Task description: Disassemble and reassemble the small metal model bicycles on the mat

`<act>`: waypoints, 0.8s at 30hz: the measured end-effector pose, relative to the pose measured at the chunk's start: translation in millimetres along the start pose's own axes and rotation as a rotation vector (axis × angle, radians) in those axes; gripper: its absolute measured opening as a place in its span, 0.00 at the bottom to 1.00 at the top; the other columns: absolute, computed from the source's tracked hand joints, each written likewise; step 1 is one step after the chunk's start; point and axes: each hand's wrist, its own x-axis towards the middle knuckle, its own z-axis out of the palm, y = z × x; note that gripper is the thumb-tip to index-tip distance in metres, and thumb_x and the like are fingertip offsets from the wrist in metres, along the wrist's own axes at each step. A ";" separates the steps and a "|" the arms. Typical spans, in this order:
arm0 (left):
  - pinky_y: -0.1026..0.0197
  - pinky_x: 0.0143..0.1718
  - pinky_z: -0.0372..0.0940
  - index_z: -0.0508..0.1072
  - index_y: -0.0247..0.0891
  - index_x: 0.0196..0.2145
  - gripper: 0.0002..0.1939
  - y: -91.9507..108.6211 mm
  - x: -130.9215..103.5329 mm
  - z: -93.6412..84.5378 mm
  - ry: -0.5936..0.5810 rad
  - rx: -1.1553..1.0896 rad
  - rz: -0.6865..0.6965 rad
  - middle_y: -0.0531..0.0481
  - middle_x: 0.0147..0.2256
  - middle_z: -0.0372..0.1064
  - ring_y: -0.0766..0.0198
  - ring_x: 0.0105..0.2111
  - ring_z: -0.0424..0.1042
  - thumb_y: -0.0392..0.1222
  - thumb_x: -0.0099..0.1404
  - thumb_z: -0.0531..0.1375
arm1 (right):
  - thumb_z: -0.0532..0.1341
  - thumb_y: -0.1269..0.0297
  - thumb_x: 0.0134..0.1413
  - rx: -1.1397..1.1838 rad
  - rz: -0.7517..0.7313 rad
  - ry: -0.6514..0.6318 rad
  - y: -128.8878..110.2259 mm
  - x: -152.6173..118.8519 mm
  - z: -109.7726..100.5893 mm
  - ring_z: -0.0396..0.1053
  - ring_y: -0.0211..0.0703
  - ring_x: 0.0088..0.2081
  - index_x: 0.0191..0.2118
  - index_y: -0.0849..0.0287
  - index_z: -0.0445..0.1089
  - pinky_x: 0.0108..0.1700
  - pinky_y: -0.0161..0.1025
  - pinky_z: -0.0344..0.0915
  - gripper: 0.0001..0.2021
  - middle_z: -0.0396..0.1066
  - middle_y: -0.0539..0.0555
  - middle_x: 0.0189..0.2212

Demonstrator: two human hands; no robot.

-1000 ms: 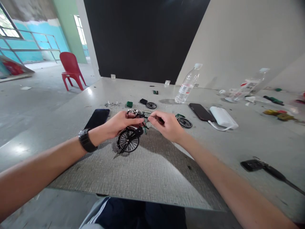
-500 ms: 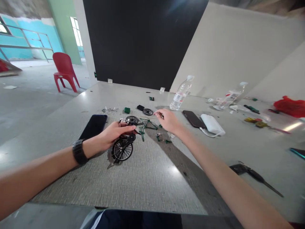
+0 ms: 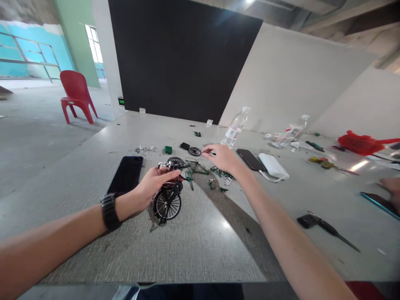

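My left hand [image 3: 156, 183] is closed around a black miniature bicycle [image 3: 168, 204], which rests tilted on the table with one wheel toward me and the other beyond my fingers. My right hand [image 3: 220, 158] hovers to the right of a loose spoked wheel [image 3: 194, 151], thumb and fingertips pinched together. Whatever lies in that pinch is too small to make out. Between the hands lies a green bicycle frame [image 3: 197, 167], with small green parts [image 3: 223, 189] and silver bits nearer me. A green block [image 3: 168, 149] and a black block [image 3: 185, 146] sit behind the bicycle.
A dark phone [image 3: 125, 175] lies left of my left hand. Toward the right are a water bottle [image 3: 235, 129], another phone [image 3: 249, 160], a white power bank [image 3: 273, 166] and a black-handled tool [image 3: 328, 227]. Another person's hand [image 3: 392, 189] shows at the right edge by a phone.
The view has turned slightly to the right and up. My left hand still grips the bicycle, and my right hand stays pinched beside the loose wheel. Another person's hand has come into view at right.
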 end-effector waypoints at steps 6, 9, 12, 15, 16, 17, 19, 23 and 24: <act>0.67 0.28 0.65 0.80 0.33 0.30 0.11 -3.5 1.7 1.7 0.121 -0.062 0.071 0.47 0.28 0.77 0.69 0.24 0.71 0.43 0.57 0.73 | 0.59 0.54 0.65 -0.051 -0.165 -0.154 -45.6 11.8 42.5 0.73 0.59 0.53 0.60 0.56 0.73 0.49 0.52 0.68 0.23 0.75 0.62 0.56; 0.68 0.27 0.64 0.80 0.32 0.30 0.12 -3.5 2.7 2.1 0.122 -0.055 0.089 0.47 0.28 0.78 0.69 0.25 0.71 0.44 0.56 0.73 | 0.61 0.54 0.63 -0.096 -0.146 -0.233 -59.7 22.9 56.4 0.72 0.61 0.53 0.60 0.57 0.72 0.48 0.51 0.66 0.23 0.75 0.64 0.55; 0.69 0.27 0.63 0.81 0.32 0.31 0.12 -3.3 2.8 2.4 0.132 -0.051 0.085 0.45 0.30 0.79 0.69 0.26 0.72 0.43 0.56 0.74 | 0.65 0.56 0.58 -0.033 -0.133 -0.229 -62.9 28.0 59.2 0.71 0.60 0.53 0.62 0.61 0.70 0.50 0.49 0.65 0.27 0.73 0.67 0.55; 0.69 0.26 0.63 0.80 0.32 0.32 0.12 -3.6 2.2 2.4 0.135 -0.055 0.072 0.45 0.31 0.79 0.68 0.27 0.73 0.43 0.55 0.74 | 0.68 0.57 0.54 0.060 -0.107 -0.176 -62.1 25.2 57.8 0.71 0.57 0.49 0.57 0.61 0.72 0.48 0.47 0.64 0.26 0.73 0.67 0.52; 0.68 0.26 0.63 0.80 0.32 0.31 0.13 -3.7 2.1 2.3 0.134 -0.055 0.064 0.45 0.30 0.78 0.69 0.26 0.72 0.44 0.55 0.74 | 0.68 0.58 0.53 0.099 -0.103 -0.153 -62.2 23.1 57.1 0.71 0.56 0.48 0.55 0.61 0.73 0.47 0.46 0.64 0.24 0.73 0.65 0.50; 0.68 0.25 0.63 0.80 0.31 0.31 0.13 -3.9 1.9 2.1 0.131 -0.057 0.056 0.46 0.29 0.78 0.69 0.25 0.72 0.44 0.55 0.74 | 0.67 0.60 0.53 0.149 -0.099 -0.136 -62.7 20.6 56.2 0.71 0.54 0.47 0.53 0.60 0.73 0.46 0.45 0.63 0.21 0.74 0.63 0.49; 0.68 0.24 0.62 0.80 0.31 0.31 0.13 -4.1 1.9 2.0 0.123 -0.063 0.044 0.47 0.27 0.76 0.70 0.23 0.70 0.44 0.55 0.74 | 0.66 0.63 0.54 0.261 -0.093 -0.122 -64.4 15.5 53.2 0.72 0.49 0.43 0.51 0.59 0.72 0.43 0.43 0.63 0.18 0.77 0.59 0.44; 0.67 0.25 0.63 0.80 0.33 0.31 0.13 -5.0 2.5 2.1 0.115 -0.076 0.072 0.48 0.26 0.76 0.69 0.23 0.70 0.45 0.56 0.74 | 0.65 0.65 0.56 0.362 -0.076 -0.058 -64.8 4.8 40.4 0.73 0.46 0.40 0.45 0.57 0.72 0.42 0.42 0.62 0.11 0.78 0.55 0.40; 0.67 0.26 0.64 0.80 0.33 0.31 0.13 -5.5 2.8 2.1 0.119 -0.075 0.083 0.47 0.27 0.77 0.68 0.24 0.71 0.45 0.56 0.74 | 0.65 0.64 0.56 0.371 -0.072 -0.022 -63.1 1.5 36.8 0.73 0.47 0.41 0.43 0.57 0.72 0.43 0.43 0.63 0.09 0.78 0.55 0.41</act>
